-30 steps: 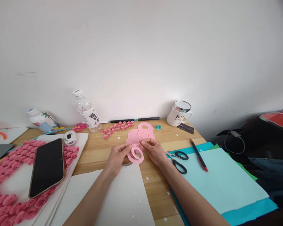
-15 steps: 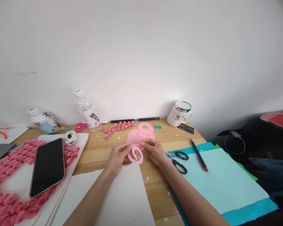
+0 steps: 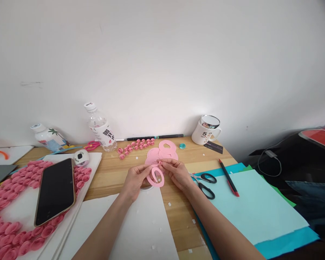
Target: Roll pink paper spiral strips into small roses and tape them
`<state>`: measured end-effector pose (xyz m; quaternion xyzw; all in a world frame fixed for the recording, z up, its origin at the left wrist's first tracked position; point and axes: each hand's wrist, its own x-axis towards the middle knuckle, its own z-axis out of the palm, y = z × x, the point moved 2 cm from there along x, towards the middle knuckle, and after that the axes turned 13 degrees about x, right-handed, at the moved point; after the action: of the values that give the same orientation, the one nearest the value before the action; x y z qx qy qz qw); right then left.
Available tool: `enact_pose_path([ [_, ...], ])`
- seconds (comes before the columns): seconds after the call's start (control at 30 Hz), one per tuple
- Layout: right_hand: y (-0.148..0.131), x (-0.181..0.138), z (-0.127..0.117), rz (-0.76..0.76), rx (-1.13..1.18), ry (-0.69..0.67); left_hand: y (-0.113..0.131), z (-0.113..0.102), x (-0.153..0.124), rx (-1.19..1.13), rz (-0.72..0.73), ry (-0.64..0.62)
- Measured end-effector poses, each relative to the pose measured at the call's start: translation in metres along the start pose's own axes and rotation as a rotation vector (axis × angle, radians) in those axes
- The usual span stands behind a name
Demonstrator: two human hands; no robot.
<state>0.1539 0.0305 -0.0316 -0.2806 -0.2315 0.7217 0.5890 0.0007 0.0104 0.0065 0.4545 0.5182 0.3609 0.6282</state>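
Both hands meet over the wooden desk (image 3: 111, 177), pinching a pink paper spiral (image 3: 156, 177) that hangs in loops between them. My left hand (image 3: 137, 180) grips its left side, fingers closed. My right hand (image 3: 175, 172) pinches the top end with thumb and forefinger. Just behind the hands lies a pile of pink paper spiral discs (image 3: 162, 152). A row of small rolled pink paper roses (image 3: 135, 145) sits further back.
Black scissors (image 3: 206, 184) and a red pen (image 3: 228, 177) lie at right by light blue paper (image 3: 249, 206). A phone (image 3: 56, 190) rests on a white board ringed with pink roses (image 3: 21, 231). Two bottles (image 3: 100, 127) and a white mug (image 3: 207, 130) stand near the wall.
The pink spiral has shifted slightly and its loop turned narrower; the right fingers moved a little left along its top. The arms stay in place.
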Motion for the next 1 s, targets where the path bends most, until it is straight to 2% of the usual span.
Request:
enact_pose_path([
  [0.5, -0.0014, -0.0007, 0.0004, -0.044, 0.002, 0.029, 0.0002, 0.0002, -0.0012, 0.047, 0.019, -0.004],
  [1.0, -0.0013, -0.0012, 0.0005, -0.010, 0.023, 0.050, -0.0008, 0.0005, -0.0003, 0.043, 0.012, 0.003],
])
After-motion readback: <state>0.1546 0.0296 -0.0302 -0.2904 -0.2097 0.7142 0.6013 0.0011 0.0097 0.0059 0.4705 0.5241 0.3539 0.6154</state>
